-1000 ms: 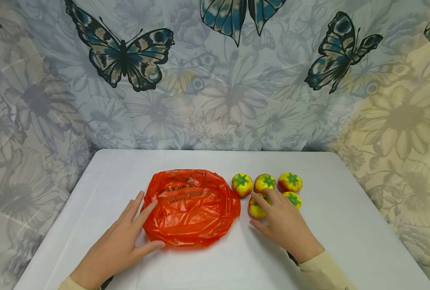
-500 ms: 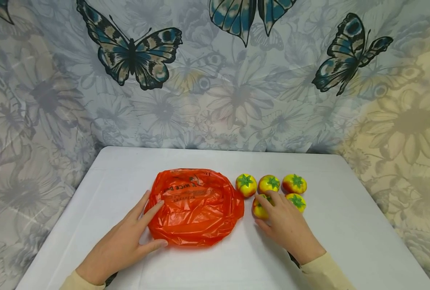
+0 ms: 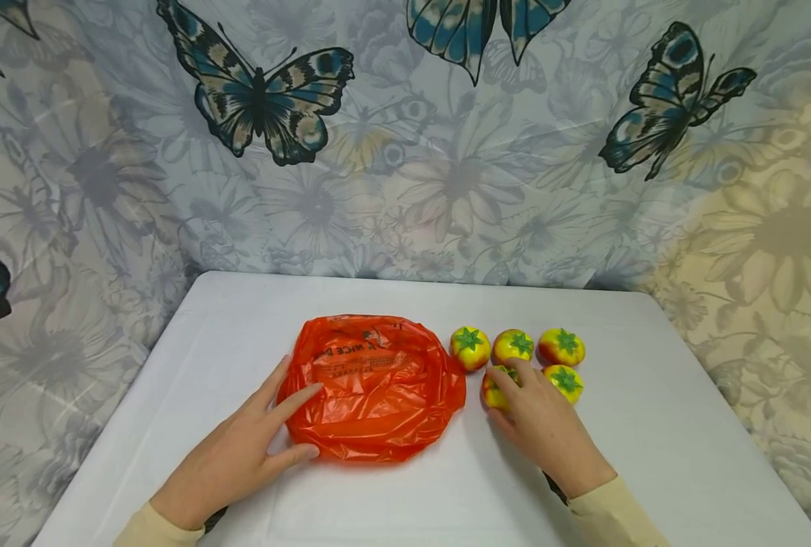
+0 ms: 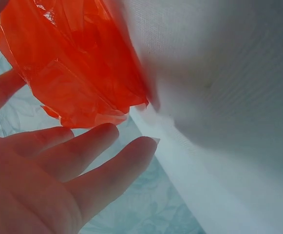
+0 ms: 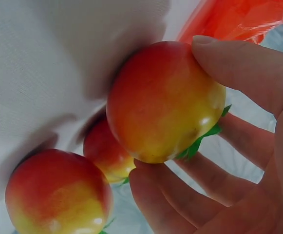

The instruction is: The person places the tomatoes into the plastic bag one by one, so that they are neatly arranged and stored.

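A crumpled red plastic bag point(image 3: 378, 395) with dark printing lies on the white table. At its left side is my left hand point(image 3: 235, 448), fingers spread; the index finger overlaps the bag's edge in the head view. In the left wrist view, the fingertips point(image 4: 102, 134) are extended close to the bag point(image 4: 78, 63). To the right of the bag, my right hand point(image 3: 542, 422) holds a red-and-yellow tomato point(image 5: 160, 107) with a green star-shaped top, thumb on one side and fingers on the other. It appears to rest on the table. The hand partly covers it in the head view.
Several similar tomatoes, such as one nearest the bag point(image 3: 470, 349) and one at the far right point(image 3: 561, 347), sit around the right hand. The white table point(image 3: 351, 505) ends at the back against a butterfly-and-flower patterned cloth point(image 3: 460, 175).
The head view has shifted slightly, so everything sits a little farther right in it. My right thumb and fingers have closed in on the tomato. The left hand stays at the bag's edge.
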A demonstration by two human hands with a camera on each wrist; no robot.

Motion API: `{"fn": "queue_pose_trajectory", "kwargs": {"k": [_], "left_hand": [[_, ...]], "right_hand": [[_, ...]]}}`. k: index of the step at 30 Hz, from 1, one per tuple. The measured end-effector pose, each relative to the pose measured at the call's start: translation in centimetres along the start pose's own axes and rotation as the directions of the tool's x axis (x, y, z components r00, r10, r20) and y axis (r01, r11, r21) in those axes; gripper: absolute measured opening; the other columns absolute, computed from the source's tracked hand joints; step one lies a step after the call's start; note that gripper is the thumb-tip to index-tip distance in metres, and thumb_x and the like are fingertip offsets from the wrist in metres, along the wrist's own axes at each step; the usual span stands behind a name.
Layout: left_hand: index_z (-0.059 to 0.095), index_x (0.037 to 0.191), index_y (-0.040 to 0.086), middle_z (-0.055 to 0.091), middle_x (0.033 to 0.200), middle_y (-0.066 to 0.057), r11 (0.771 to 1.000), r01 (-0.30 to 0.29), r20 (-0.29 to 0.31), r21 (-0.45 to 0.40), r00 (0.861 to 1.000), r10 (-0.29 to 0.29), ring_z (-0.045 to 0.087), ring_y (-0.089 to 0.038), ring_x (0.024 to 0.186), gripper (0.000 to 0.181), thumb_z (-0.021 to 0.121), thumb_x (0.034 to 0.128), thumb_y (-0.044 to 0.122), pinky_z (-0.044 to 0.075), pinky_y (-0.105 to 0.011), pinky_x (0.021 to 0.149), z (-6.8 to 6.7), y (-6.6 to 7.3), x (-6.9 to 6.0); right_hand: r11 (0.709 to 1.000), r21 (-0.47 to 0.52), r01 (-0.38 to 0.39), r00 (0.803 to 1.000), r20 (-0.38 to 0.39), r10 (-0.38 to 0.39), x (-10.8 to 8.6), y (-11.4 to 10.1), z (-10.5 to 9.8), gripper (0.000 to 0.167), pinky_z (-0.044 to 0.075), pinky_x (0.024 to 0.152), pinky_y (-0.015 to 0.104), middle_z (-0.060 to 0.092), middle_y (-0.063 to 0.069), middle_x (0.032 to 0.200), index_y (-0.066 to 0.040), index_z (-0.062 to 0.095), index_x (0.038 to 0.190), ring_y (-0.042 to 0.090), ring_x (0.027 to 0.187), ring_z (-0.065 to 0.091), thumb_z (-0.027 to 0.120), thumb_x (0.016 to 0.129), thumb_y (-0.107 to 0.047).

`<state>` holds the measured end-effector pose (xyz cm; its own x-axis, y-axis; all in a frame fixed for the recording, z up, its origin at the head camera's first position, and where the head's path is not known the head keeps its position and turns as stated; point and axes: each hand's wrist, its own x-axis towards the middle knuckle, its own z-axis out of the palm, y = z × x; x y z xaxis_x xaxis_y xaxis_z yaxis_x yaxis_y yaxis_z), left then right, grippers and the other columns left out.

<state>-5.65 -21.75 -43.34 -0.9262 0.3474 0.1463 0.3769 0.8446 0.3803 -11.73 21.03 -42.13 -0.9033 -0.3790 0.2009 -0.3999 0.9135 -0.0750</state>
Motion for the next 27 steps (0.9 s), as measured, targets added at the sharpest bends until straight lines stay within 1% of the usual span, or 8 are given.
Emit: {"fn": "queue_pose_trajectory", "kwargs": {"k": [3,7,12,15,18,23,25,27], "left_hand": [[0.054,0.160,0.034,0.014,0.183,-0.012,1.000,-0.024,-0.018,0.005,1.000,0.024,0.049,-0.037,0.155,0.075,0.074,0.0941,0.064,0.059,-0.051,0.108,0.1,-0.1,0.0],[0.061,0.153,0.032,0.014,0.183,-0.012,0.999,-0.031,-0.018,0.011,0.999,0.031,0.051,-0.037,0.153,0.067,0.075,0.0946,0.061,0.060,-0.050,0.107,0.3,-0.1,0.0],[0.062,0.152,0.031,0.013,0.183,-0.012,0.999,-0.045,-0.020,0.006,0.999,0.045,0.050,-0.038,0.154,0.066,0.077,0.0943,0.059,0.060,-0.050,0.108,0.3,-0.2,0.0],[0.064,0.151,0.031,0.013,0.184,-0.009,0.999,-0.047,-0.010,0.007,0.999,0.047,0.049,-0.036,0.155,0.065,0.076,0.0944,0.060,0.059,-0.049,0.110,0.3,-0.3,-0.1],[0.067,0.146,0.031,0.013,0.184,-0.005,0.999,-0.039,0.007,0.009,0.999,0.039,0.051,-0.034,0.154,0.059,0.075,0.0951,0.060,0.059,-0.048,0.110,0.2,-0.2,-0.1],[0.071,0.138,0.031,0.017,0.183,-0.008,0.999,-0.050,0.000,0.007,0.999,0.050,0.055,-0.034,0.150,0.051,0.076,0.0956,0.058,0.060,-0.046,0.108,0.1,-0.1,-0.2],[0.072,0.135,0.030,0.019,0.182,-0.009,0.998,-0.058,-0.003,0.002,0.998,0.058,0.057,-0.033,0.148,0.048,0.076,0.0958,0.058,0.061,-0.046,0.107,0.1,-0.1,-0.1],[0.072,0.133,0.029,0.020,0.182,-0.010,0.998,-0.063,-0.001,-0.005,0.998,0.063,0.060,-0.033,0.146,0.047,0.076,0.0962,0.057,0.062,-0.045,0.105,0.1,-0.1,0.0]], "right_hand": [[1.000,-0.003,0.004,1.000,0.002,-0.004,0.0,-0.1,-0.2,0.060,0.066,0.093,0.053,0.064,0.018,0.132,-0.014,0.069,0.135,0.039,0.112,0.070,0.096,0.082,-0.025],[1.000,-0.010,0.014,1.000,0.000,-0.014,0.0,-0.3,-0.5,0.060,0.066,0.092,0.054,0.064,0.018,0.132,-0.014,0.069,0.134,0.039,0.112,0.070,0.096,0.083,-0.027],[0.999,0.008,0.045,0.998,-0.051,-0.044,0.3,-0.7,-1.2,0.054,0.066,0.090,0.055,0.065,0.018,0.129,-0.014,0.070,0.132,0.040,0.109,0.071,0.094,0.085,-0.025],[0.998,0.012,0.057,0.996,-0.067,-0.056,0.5,-1.0,-1.6,0.055,0.066,0.090,0.056,0.064,0.019,0.131,-0.013,0.070,0.135,0.040,0.111,0.071,0.093,0.086,-0.025],[0.997,0.012,0.072,0.994,-0.082,-0.071,0.7,-1.3,-2.1,0.057,0.066,0.090,0.055,0.063,0.020,0.134,-0.012,0.069,0.136,0.040,0.112,0.071,0.093,0.087,-0.026],[0.993,0.023,0.116,0.985,-0.134,-0.112,1.5,-2.1,-3.2,0.053,0.065,0.088,0.054,0.063,0.019,0.132,-0.012,0.069,0.133,0.039,0.107,0.072,0.092,0.087,-0.023],[0.992,0.030,0.124,0.984,-0.136,-0.118,2.1,-2.5,-3.6,0.053,0.064,0.090,0.055,0.063,0.019,0.133,-0.013,0.068,0.135,0.040,0.106,0.072,0.091,0.088,-0.023],[0.992,0.040,0.123,0.986,-0.121,-0.117,2.8,-3.0,-4.0,0.054,0.064,0.092,0.055,0.063,0.019,0.134,-0.014,0.068,0.137,0.040,0.109,0.071,0.090,0.089,-0.023]]}}
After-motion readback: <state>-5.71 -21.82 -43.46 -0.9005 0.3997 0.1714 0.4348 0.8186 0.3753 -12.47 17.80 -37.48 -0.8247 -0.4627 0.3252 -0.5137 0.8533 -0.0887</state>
